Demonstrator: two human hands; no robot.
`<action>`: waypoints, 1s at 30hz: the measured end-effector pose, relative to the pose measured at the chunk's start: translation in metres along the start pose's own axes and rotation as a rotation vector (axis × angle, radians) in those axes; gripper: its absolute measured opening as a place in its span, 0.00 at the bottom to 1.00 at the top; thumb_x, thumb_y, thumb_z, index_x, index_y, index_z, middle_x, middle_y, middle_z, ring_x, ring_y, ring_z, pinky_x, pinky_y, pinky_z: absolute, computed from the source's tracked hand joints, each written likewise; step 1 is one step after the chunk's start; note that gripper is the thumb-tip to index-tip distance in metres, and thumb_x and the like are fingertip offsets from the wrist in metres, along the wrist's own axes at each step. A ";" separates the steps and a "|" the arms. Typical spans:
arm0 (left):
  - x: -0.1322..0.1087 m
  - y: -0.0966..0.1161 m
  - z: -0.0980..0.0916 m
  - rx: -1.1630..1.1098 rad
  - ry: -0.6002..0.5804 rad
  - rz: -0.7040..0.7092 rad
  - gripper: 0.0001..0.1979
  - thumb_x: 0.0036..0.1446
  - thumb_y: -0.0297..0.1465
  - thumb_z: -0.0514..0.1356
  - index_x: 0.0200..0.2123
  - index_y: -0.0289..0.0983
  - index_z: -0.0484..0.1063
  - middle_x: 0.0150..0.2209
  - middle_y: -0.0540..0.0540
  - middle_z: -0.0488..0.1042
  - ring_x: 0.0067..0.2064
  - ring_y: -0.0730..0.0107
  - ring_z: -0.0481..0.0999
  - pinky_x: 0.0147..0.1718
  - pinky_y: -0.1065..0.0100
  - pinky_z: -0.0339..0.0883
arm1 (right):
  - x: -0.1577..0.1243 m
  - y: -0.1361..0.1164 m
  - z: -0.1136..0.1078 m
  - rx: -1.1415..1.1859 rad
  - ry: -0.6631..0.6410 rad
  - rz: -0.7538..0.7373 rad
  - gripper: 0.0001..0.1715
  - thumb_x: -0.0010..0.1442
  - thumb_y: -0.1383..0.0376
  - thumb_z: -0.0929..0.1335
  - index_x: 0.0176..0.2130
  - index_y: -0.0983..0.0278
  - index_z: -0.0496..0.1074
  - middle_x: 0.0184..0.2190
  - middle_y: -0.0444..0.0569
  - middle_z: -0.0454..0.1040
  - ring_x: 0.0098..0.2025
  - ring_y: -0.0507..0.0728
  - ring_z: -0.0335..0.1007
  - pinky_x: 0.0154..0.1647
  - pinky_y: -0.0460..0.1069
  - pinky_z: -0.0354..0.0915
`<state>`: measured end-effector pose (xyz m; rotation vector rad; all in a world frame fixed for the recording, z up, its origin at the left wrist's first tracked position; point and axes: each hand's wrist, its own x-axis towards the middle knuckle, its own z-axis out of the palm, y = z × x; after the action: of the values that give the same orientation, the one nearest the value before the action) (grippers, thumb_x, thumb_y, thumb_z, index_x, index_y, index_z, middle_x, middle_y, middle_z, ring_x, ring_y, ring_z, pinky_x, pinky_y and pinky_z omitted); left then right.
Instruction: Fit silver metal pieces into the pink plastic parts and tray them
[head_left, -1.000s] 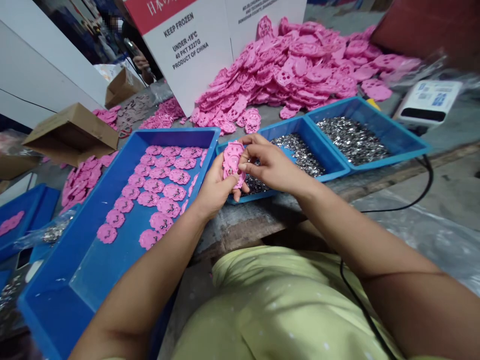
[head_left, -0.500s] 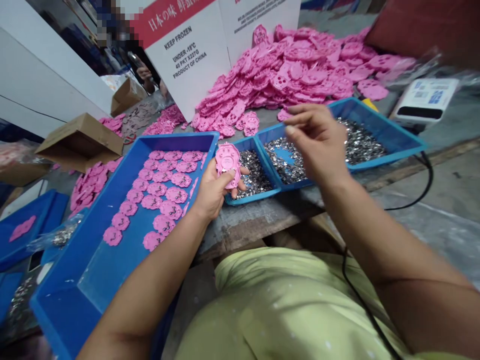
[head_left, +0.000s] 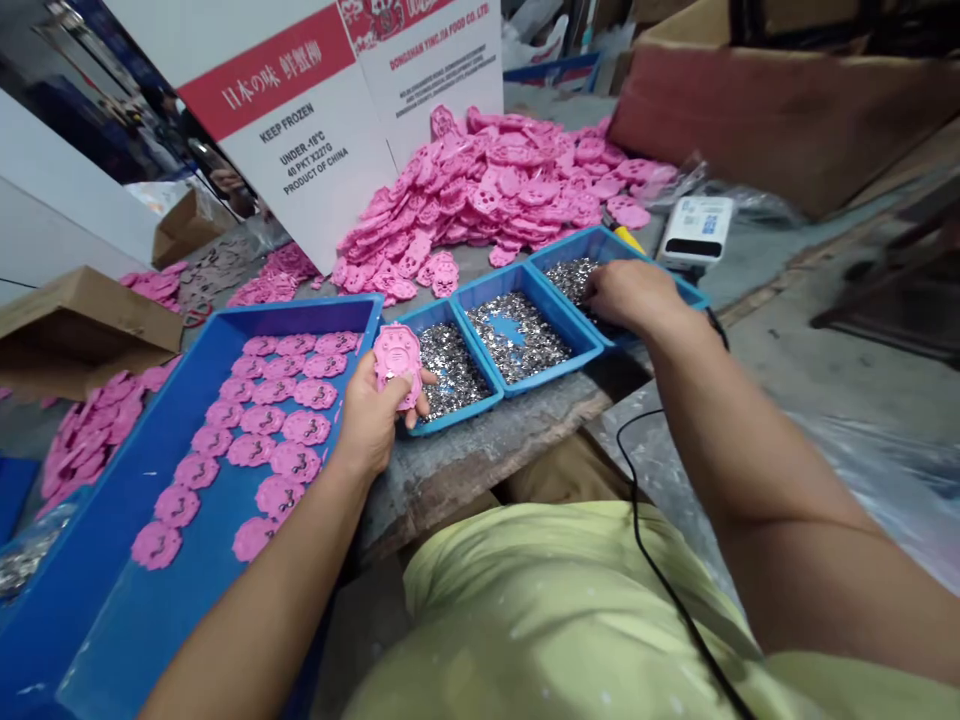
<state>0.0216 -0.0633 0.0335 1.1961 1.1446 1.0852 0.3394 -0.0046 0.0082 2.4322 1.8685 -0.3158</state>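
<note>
My left hand [head_left: 373, 418] grips a pink plastic piece [head_left: 398, 358] between thumb and fingers, its moulded, hollowed side facing up. It is held above the edge of the nearest small blue tray [head_left: 457, 418], which contains tiny shiny metal parts [head_left: 448, 362]. My right hand [head_left: 634, 293] is down in the farthest of three such trays, fingers curled together among the metal parts [head_left: 568, 277] there. Its fingertips are hidden, so anything pinched in them does not show. Between the two hands stands the middle tray [head_left: 536, 375], also holding metal parts.
To the left, a large blue tray [head_left: 112, 640] carries rows of pink pieces. Behind the small trays rises a heap of pink pieces [head_left: 487, 190] against a white carton [head_left: 315, 130]. A white device [head_left: 697, 232] and a black cable [head_left: 637, 540] are at the right.
My right hand has gone from above the middle and far trays down into the far tray's metal parts. The left hand keeps its pink piece. The camera view has shifted to the right.
</note>
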 end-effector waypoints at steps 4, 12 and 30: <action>-0.001 0.002 -0.001 -0.024 0.012 -0.006 0.20 0.49 0.33 0.68 0.43 0.38 0.66 0.33 0.48 0.82 0.21 0.75 0.74 0.15 0.75 0.60 | 0.000 0.003 0.001 0.012 0.016 -0.007 0.21 0.69 0.68 0.64 0.55 0.75 0.78 0.55 0.74 0.77 0.53 0.68 0.76 0.41 0.55 0.60; -0.001 0.005 -0.001 -0.030 0.008 -0.002 0.19 0.49 0.33 0.69 0.43 0.38 0.67 0.33 0.48 0.83 0.21 0.75 0.75 0.16 0.76 0.62 | -0.003 0.001 0.001 0.020 0.036 0.016 0.20 0.70 0.68 0.63 0.53 0.72 0.79 0.54 0.73 0.78 0.53 0.68 0.76 0.41 0.55 0.59; -0.003 0.007 -0.002 -0.027 0.019 0.002 0.19 0.48 0.33 0.68 0.42 0.37 0.67 0.32 0.48 0.82 0.21 0.75 0.75 0.16 0.74 0.63 | -0.007 0.008 0.005 0.268 0.265 0.152 0.19 0.72 0.65 0.62 0.55 0.68 0.77 0.54 0.69 0.79 0.52 0.67 0.74 0.44 0.56 0.59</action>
<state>0.0197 -0.0652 0.0404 1.1683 1.1403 1.1124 0.3444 -0.0140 0.0041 2.9054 1.8224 -0.2607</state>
